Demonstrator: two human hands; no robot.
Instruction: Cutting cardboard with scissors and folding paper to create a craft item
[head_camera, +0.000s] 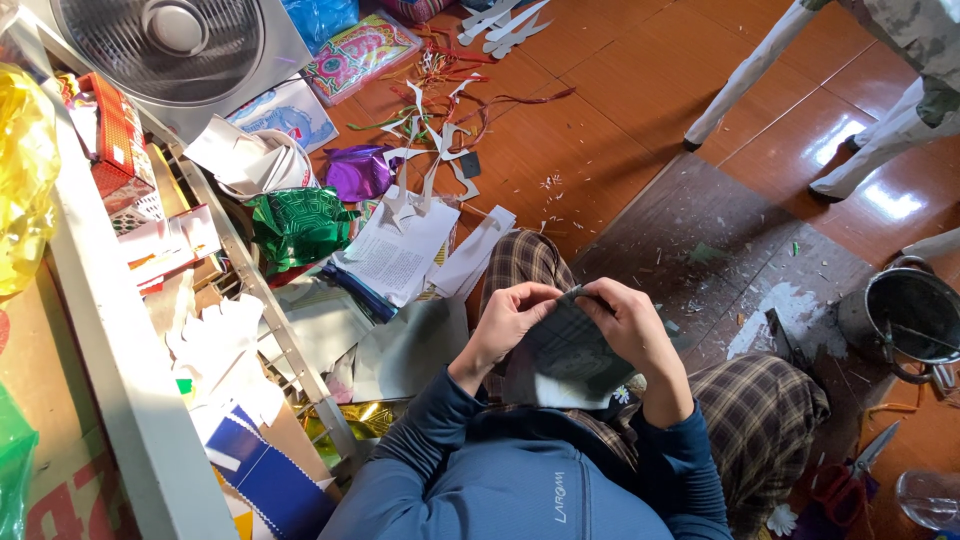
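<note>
I sit on the floor in plaid trousers and a blue top. Both hands hold a grey sheet of paper (560, 355) over my lap. My left hand (510, 318) pinches its upper left edge. My right hand (630, 325) grips the upper right edge, fingers curled over the top where the two hands nearly meet. The lower part of the sheet rests against my legs.
Paper scraps, printed sheets (395, 255) and purple (357, 172) and green foil (298, 228) litter the tiled floor ahead. A fan (175, 45) and a cluttered shelf (120, 350) stand at left. A metal pot (910, 315) and red-handled scissors (850, 475) lie at right, chair legs (740, 75) beyond.
</note>
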